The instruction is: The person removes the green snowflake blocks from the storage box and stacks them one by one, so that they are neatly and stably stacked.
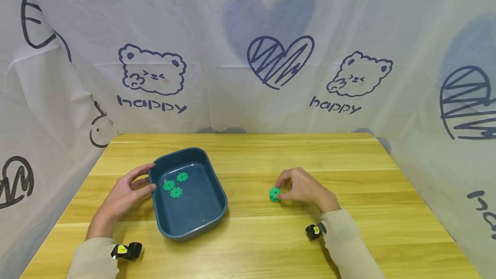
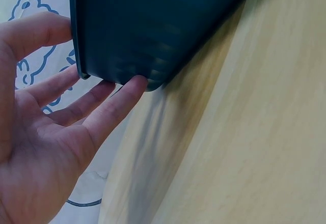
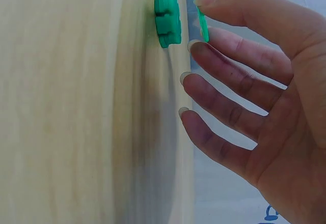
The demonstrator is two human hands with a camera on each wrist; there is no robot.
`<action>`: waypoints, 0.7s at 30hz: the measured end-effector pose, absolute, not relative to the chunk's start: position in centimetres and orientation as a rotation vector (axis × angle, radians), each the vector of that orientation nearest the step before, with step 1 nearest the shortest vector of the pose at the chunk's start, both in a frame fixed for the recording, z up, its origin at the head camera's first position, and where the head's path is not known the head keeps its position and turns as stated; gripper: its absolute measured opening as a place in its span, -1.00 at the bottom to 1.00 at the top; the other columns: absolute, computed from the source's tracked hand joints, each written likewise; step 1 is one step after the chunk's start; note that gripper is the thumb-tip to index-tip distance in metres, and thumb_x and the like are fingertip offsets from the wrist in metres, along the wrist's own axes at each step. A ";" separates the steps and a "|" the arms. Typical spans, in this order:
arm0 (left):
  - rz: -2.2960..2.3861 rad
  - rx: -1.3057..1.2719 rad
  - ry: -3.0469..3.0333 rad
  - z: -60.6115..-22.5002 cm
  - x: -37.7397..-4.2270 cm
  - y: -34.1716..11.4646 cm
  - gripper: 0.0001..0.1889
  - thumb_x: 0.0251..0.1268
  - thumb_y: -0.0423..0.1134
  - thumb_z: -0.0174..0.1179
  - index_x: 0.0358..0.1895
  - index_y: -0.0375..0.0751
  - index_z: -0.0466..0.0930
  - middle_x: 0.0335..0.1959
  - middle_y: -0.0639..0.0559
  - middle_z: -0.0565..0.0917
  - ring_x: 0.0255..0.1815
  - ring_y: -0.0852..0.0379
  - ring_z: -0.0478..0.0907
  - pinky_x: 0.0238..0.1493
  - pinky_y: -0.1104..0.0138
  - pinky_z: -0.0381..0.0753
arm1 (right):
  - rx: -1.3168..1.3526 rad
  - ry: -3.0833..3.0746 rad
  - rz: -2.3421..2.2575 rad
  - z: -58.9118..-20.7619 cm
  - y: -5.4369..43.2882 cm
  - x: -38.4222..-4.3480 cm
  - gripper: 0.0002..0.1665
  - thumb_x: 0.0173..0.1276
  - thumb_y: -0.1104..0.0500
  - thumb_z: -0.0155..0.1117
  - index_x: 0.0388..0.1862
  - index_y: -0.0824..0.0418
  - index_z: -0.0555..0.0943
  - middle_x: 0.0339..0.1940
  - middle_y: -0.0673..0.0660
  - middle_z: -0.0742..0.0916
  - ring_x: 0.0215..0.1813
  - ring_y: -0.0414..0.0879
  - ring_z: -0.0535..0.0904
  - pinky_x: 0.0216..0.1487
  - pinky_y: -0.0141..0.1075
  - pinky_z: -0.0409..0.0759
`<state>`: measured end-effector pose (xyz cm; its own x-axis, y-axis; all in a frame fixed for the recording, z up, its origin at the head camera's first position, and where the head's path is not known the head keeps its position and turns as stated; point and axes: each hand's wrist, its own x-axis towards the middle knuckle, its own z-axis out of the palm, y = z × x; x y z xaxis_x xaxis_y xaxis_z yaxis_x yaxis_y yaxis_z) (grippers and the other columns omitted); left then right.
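A dark blue rectangular bin (image 1: 190, 223) stands left of centre on the table, with three green notched discs (image 1: 182, 177) lying inside. My left hand (image 1: 125, 193) touches the bin's left side. In the left wrist view, its fairly straight fingers (image 2: 117, 104) rest against the outer wall and the thumb reaches the rim. To the right of the bin, my right hand (image 1: 304, 187) pinches a thin green notched disc (image 3: 201, 18) between thumb and fingers. Just beneath it, a small stack of green notched discs (image 3: 168, 19) sits on the table, apart from the held one.
The wooden table (image 1: 248, 249) extends around the bin and both hands. A white cloth (image 1: 217, 98) printed with hearts and bears hangs behind the table and along its sides. Each wrist wears a small black camera (image 1: 133, 251).
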<state>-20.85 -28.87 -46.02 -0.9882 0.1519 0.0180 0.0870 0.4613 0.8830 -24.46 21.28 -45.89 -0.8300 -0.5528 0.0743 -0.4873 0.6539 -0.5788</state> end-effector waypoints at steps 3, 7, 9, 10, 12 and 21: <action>1.588 0.218 2.628 -46.0 -20.9 -28.9 -0.25 0.48 -0.19 0.26 0.62 -0.22 0.13 0.59 -0.41 0.21 0.50 -0.48 0.33 0.04 0.65 0.60 | -0.872 2.749 -0.927 -46.0 21.3 -24.6 -0.78 0.16 0.11 0.62 -0.22 0.10 0.79 -0.24 -0.05 0.81 -0.16 -0.06 0.67 -0.10 -0.32 0.67; 1.569 0.212 2.636 -46.1 -20.9 -28.9 -0.24 0.48 -0.18 0.26 0.63 -0.20 0.13 0.59 -0.41 0.21 0.50 -0.48 0.33 0.07 0.60 0.64 | -0.853 2.717 -0.948 -46.2 21.4 -24.7 -0.77 0.16 0.12 0.62 -0.22 0.10 0.79 -0.23 -0.06 0.81 -0.15 -0.06 0.68 -0.06 -0.27 0.69; 1.561 0.209 2.639 -46.1 -20.9 -28.9 -0.24 0.48 -0.17 0.26 0.63 -0.19 0.13 0.58 -0.41 0.21 0.50 -0.48 0.33 0.08 0.57 0.65 | -0.844 2.700 -0.961 -46.4 21.5 -24.7 -0.77 0.16 0.12 0.61 -0.21 0.10 0.79 -0.23 -0.05 0.81 -0.14 -0.06 0.68 -0.04 -0.23 0.71; 1.560 0.209 2.640 -46.1 -20.9 -28.9 -0.24 0.48 -0.17 0.26 0.63 -0.19 0.13 0.58 -0.41 0.21 0.50 -0.48 0.32 0.08 0.57 0.65 | -0.839 2.691 -0.968 -46.4 21.5 -24.7 -0.77 0.16 0.12 0.61 -0.20 0.10 0.79 -0.23 -0.05 0.81 -0.14 -0.06 0.68 -0.03 -0.21 0.71; 1.567 0.210 2.637 -46.1 -20.9 -28.9 -0.25 0.48 -0.18 0.26 0.63 -0.20 0.13 0.59 -0.41 0.21 0.51 -0.48 0.32 0.08 0.58 0.65 | -0.835 2.684 -0.974 -46.6 21.5 -24.8 -0.77 0.16 0.12 0.61 -0.20 0.10 0.79 -0.22 -0.04 0.81 -0.13 -0.07 0.68 -0.02 -0.20 0.72; 1.593 0.211 2.622 -46.1 -20.9 -28.8 -0.25 0.49 -0.19 0.25 0.63 -0.21 0.12 0.58 -0.41 0.21 0.50 -0.47 0.33 0.04 0.63 0.61 | -0.827 2.700 -0.967 -47.0 21.5 -25.0 -0.76 0.15 0.11 0.63 -0.22 0.10 0.79 -0.23 -0.05 0.80 -0.18 -0.12 0.68 -0.08 -0.31 0.70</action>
